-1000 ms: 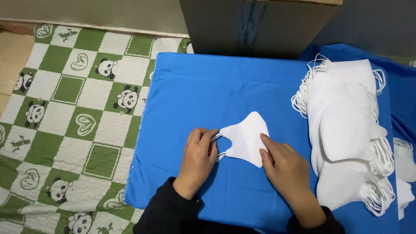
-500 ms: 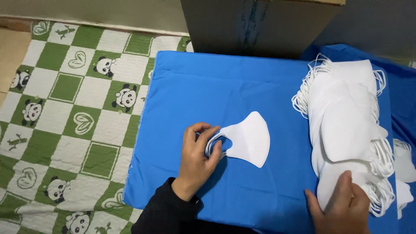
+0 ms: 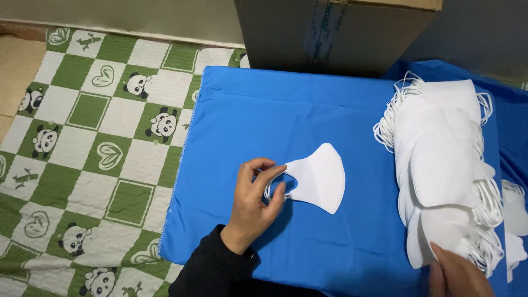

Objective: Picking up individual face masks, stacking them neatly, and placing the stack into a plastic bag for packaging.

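Observation:
A folded white face mask point(image 3: 319, 179) lies on a blue cloth point(image 3: 264, 110). My left hand point(image 3: 256, 201) pinches its white ear loops at the mask's left end. My right hand point(image 3: 459, 275) is at the bottom right, fingers resting on the near end of a tall pile of white masks point(image 3: 440, 159); most of that hand is cut off by the frame edge, so its grip is unclear.
A large cardboard box point(image 3: 335, 33) stands behind the blue cloth. A green and white checked mat with panda pictures point(image 3: 93, 132) covers the floor on the left. More white masks point(image 3: 514, 214) lie at the far right edge.
My right hand has left the single mask and moved right and down to the near end of the mask pile. My left hand stays on the ear loops.

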